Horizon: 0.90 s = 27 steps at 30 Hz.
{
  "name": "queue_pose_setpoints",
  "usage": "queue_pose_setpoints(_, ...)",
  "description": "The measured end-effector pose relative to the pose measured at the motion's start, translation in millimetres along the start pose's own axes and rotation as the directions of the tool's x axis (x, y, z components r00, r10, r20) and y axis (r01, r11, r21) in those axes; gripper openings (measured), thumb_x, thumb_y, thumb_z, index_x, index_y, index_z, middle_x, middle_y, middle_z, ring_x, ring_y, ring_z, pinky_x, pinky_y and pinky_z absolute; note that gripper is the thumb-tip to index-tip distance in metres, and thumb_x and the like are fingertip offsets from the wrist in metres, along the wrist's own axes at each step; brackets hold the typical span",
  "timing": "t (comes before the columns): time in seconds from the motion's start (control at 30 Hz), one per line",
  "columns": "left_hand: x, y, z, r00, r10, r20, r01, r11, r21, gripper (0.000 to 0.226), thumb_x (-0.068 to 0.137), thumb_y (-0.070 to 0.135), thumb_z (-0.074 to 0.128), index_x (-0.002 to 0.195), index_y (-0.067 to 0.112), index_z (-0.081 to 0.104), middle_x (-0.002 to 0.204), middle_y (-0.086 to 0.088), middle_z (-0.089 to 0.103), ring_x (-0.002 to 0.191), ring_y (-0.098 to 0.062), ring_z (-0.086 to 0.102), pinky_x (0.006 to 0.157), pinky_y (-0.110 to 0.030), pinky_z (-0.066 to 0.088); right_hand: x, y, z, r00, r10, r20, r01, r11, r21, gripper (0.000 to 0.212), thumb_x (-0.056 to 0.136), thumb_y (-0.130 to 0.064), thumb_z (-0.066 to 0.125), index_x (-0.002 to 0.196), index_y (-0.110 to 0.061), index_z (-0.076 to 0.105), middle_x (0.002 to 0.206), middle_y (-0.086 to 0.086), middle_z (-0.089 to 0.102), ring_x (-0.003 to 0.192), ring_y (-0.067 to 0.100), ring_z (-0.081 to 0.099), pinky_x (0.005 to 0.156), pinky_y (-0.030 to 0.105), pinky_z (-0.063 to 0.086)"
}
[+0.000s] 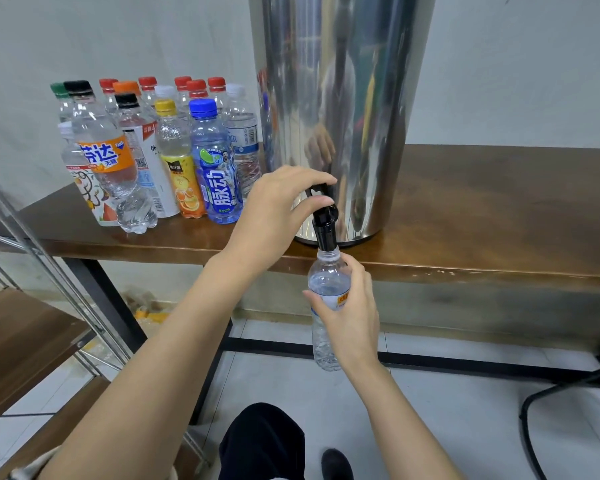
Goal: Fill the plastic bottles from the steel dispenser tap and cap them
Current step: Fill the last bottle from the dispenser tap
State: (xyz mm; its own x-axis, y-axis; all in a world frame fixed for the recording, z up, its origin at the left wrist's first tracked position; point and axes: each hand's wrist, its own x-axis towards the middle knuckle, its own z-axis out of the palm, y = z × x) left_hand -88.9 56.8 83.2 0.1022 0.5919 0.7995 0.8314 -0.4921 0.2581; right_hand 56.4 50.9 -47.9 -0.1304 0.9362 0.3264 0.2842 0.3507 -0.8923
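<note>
A tall steel dispenser stands on the wooden table, its black tap hanging over the front edge. My left hand grips the tap's lever from above. My right hand holds a clear uncapped plastic bottle upright with its mouth right under the spout. Water stands high in the bottle's shoulder. Several capped bottles with coloured caps stand grouped on the table to the left of the dispenser.
A metal-framed rack with wooden shelves stands at the left. The table's black frame runs near the tiled floor. A black cable curves at the lower right. My dark trouser leg and shoe are below.
</note>
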Motion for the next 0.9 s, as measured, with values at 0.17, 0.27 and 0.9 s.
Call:
queue_pose_setpoints(0.17, -10, 4, 8, 0.991, 0.005, -0.135, 0.003, 0.998, 0.061, 0.015, 0.087, 0.019, 0.07, 0.097, 0.009, 0.074, 0.095, 0.001, 0.074, 0.087, -0.014, 0.06, 0.083, -0.04, 0.049, 3, -2, 6, 0.999, -0.004, -0.032, 0.004, 1.0, 0.007, 0.071, 0.078, -0.035, 0.082, 0.135, -0.043, 0.04, 0.134, -0.021, 0.044, 0.105, -0.011, 0.044, 0.082, 0.025, 0.043)
queue_pose_setpoints(0.27, -24, 7, 14, 0.963, 0.038, -0.268, -0.013, 0.995, 0.094, 0.01, 0.087, 0.014, 0.072, 0.094, 0.008, 0.075, 0.093, 0.0, 0.075, 0.087, -0.019, 0.065, 0.079, -0.048, 0.052, 3, -1, 8, 0.999, -0.005, -0.052, 0.004, 1.0, -0.011, 0.071, 0.078, -0.036, 0.082, 0.136, -0.042, 0.04, 0.133, -0.022, 0.043, 0.103, -0.012, 0.044, 0.082, 0.026, 0.044)
queue_pose_setpoints(0.9, -59, 0, 10, 0.934, -0.308, -0.181, 0.274, 0.943, -0.19, 0.008, 0.087, 0.018, 0.071, 0.094, 0.021, 0.074, 0.105, 0.011, 0.07, 0.105, -0.005, 0.059, 0.095, -0.015, 0.037, 3, 0, 20, 0.985, -0.019, -0.171, 0.014, 0.999, -0.031, 0.074, 0.075, -0.032, 0.085, 0.137, -0.034, 0.046, 0.128, -0.015, 0.045, 0.1, -0.008, 0.043, 0.075, 0.027, 0.044)
